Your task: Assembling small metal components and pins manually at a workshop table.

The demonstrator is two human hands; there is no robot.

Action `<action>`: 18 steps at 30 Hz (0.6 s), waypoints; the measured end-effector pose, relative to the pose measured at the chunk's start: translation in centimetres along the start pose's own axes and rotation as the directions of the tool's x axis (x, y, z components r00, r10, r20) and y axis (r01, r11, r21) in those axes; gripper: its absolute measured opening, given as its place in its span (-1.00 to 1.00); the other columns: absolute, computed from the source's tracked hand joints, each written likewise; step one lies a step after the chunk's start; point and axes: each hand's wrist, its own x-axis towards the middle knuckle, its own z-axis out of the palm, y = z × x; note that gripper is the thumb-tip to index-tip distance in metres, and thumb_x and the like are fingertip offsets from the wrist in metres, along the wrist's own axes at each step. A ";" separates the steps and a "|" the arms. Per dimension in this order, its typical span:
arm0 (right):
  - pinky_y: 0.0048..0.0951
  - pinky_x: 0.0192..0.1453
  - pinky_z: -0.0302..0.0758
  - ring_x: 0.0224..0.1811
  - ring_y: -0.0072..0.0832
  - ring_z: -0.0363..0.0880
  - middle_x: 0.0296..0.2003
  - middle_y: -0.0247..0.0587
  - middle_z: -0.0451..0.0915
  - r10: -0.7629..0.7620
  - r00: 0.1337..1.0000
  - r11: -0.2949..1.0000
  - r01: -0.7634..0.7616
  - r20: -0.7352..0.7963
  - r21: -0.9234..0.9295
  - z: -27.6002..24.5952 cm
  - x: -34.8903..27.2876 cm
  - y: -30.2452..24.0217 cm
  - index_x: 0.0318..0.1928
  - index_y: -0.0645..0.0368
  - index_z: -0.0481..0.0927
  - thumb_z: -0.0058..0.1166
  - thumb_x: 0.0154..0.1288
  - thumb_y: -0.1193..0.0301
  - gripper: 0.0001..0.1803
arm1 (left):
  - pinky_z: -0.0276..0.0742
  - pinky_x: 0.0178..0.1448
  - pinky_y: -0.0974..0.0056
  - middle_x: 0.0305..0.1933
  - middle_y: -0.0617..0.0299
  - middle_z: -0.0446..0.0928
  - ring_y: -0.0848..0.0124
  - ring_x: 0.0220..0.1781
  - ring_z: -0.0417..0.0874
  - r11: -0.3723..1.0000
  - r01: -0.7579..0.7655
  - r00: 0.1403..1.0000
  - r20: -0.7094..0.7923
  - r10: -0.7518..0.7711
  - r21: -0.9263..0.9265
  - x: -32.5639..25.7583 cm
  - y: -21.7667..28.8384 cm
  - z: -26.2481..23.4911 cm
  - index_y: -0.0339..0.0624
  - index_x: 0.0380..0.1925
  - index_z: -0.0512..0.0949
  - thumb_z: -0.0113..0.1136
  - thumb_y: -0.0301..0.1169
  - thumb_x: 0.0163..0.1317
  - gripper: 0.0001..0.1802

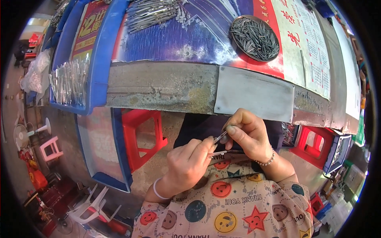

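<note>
My left hand [187,159] is closed around slender, shiny metal pieces, held above my patterned apron. One metal piece [219,137] runs from its fingertips up to my right hand [251,137], whose thumb and forefinger pinch the far end. A second thin metal piece [218,153] sticks out below, from under the left fingers. Their exact kind is too small to tell. Beyond the hands, a round bowl [236,48] holds many small dark metal pins [256,39]. Shiny slender metal pieces [149,15] lie in a pile at the far left of the table.
A smooth metal plate [254,93] is fixed at the bench's near edge [162,87]. Left of it, a blue tray [97,59] holds upright shiny metal pieces [69,83]. Red stools [139,139] and a blue-edged bin [105,150] stand below.
</note>
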 end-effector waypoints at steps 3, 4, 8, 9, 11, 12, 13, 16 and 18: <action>-0.60 -0.30 0.51 -0.43 -0.62 0.54 -0.37 -0.22 0.59 -0.035 0.999 0.994 0.035 -0.005 0.102 0.4 0.2 0.1 -0.18 0.28 0.41 -0.04 0.42 0.45 -0.87 | 0.38 -0.54 0.35 -0.49 0.17 0.50 0.38 -0.60 0.51 0.977 0.114 0.993 0.043 -0.108 -0.179 0.7 0.2 -1.1 -0.33 -0.28 0.55 0.32 -0.63 0.02 -0.77; -0.59 -0.29 0.51 -0.42 -0.60 0.55 -0.35 -0.19 0.59 -0.054 0.999 0.988 0.053 0.000 0.148 0.4 0.2 0.3 -0.14 0.28 0.40 -0.04 0.42 0.44 -0.85 | 0.37 -0.52 0.39 -0.48 0.22 0.51 0.47 -0.57 0.51 0.924 0.209 0.978 0.086 -0.191 -0.319 0.8 0.1 -1.5 -0.32 -0.27 0.53 0.30 -0.63 0.06 -0.79; -0.56 -0.31 0.54 -0.35 -0.56 0.56 -0.33 -0.20 0.56 -0.050 0.998 0.990 0.054 -0.028 0.131 0.0 0.1 1.1 -0.13 0.28 0.42 0.03 0.38 0.38 -0.79 | 0.27 -0.53 0.51 -0.43 0.34 0.48 0.73 -0.53 0.39 0.677 0.349 0.907 0.051 -0.418 -0.648 -0.4 -1.6 -3.4 -0.28 -0.26 0.47 0.23 -0.59 0.19 -0.84; -0.56 -0.31 0.54 -0.35 -0.56 0.56 -0.33 -0.20 0.56 -0.067 0.998 0.989 0.066 0.003 0.134 0.1 0.1 1.0 -0.13 0.28 0.42 0.03 0.38 0.38 -0.79 | 0.22 -0.50 0.56 -0.44 0.42 0.44 0.79 -0.46 0.32 0.639 0.387 0.876 0.048 -0.480 -0.665 -0.8 -2.3 -4.3 -0.28 -0.27 0.45 0.21 -0.56 0.23 -0.87; -0.58 -0.31 0.55 -0.32 -0.55 0.57 -0.35 -0.24 0.55 -0.019 1.000 0.999 0.019 -0.001 0.044 0.1 0.0 1.1 -0.18 0.28 0.44 0.06 0.36 0.41 -0.82 | 0.19 -0.50 0.56 -0.52 0.43 0.38 0.76 -0.52 0.29 0.526 0.327 0.803 -0.063 -0.593 -0.785 -0.1 -3.0 -6.4 -0.22 -0.34 0.42 0.20 -0.58 0.21 -0.87; -0.58 -0.31 0.55 -0.32 -0.55 0.57 -0.35 -0.24 0.55 -0.031 0.999 0.998 0.030 0.017 0.046 0.2 0.0 1.1 -0.18 0.28 0.44 0.06 0.36 0.41 -0.82 | 0.18 -0.50 0.56 -0.54 0.45 0.35 0.74 -0.54 0.28 0.527 0.265 0.782 -0.140 -0.608 -0.807 0.2 -3.6 -7.6 -0.19 -0.37 0.41 0.19 -0.57 0.22 -0.87; -0.58 -0.31 0.55 -0.33 -0.56 0.57 -0.35 -0.25 0.55 0.013 1.000 0.999 -0.014 0.026 0.041 0.4 0.0 1.0 -0.20 0.28 0.45 0.07 0.35 0.43 -0.84 | 0.17 -0.51 0.56 -0.56 0.45 0.34 0.73 -0.56 0.28 0.569 0.240 0.789 -0.184 -0.586 -0.786 0.1 -4.6 -8.8 -0.17 -0.39 0.40 0.19 -0.55 0.23 -0.86; -0.57 -0.29 0.55 -0.34 -0.58 0.55 -0.35 -0.24 0.56 0.058 0.997 0.997 -0.060 0.053 0.041 1.0 0.2 1.0 -0.22 0.28 0.45 0.07 0.35 0.48 -0.88 | 0.15 -0.51 0.55 -0.60 0.46 0.33 0.71 -0.59 0.28 0.649 0.268 0.742 -0.277 -0.610 -0.712 0.4 -7.2 -12.7 -0.16 -0.40 0.42 0.14 -0.50 0.28 -0.89; -0.58 -0.27 0.53 -0.35 -0.60 0.54 -0.35 -0.25 0.57 0.108 0.989 0.994 -0.108 0.096 -0.011 1.4 0.3 1.0 -0.23 0.28 0.44 0.06 0.35 0.49 -0.89 | 0.13 -0.52 0.55 -0.61 0.45 0.34 0.73 -0.59 0.27 0.770 0.258 0.731 -0.404 -0.550 -0.583 1.6 -8.6 -14.8 -0.18 -0.39 0.47 0.12 -0.49 0.31 -0.92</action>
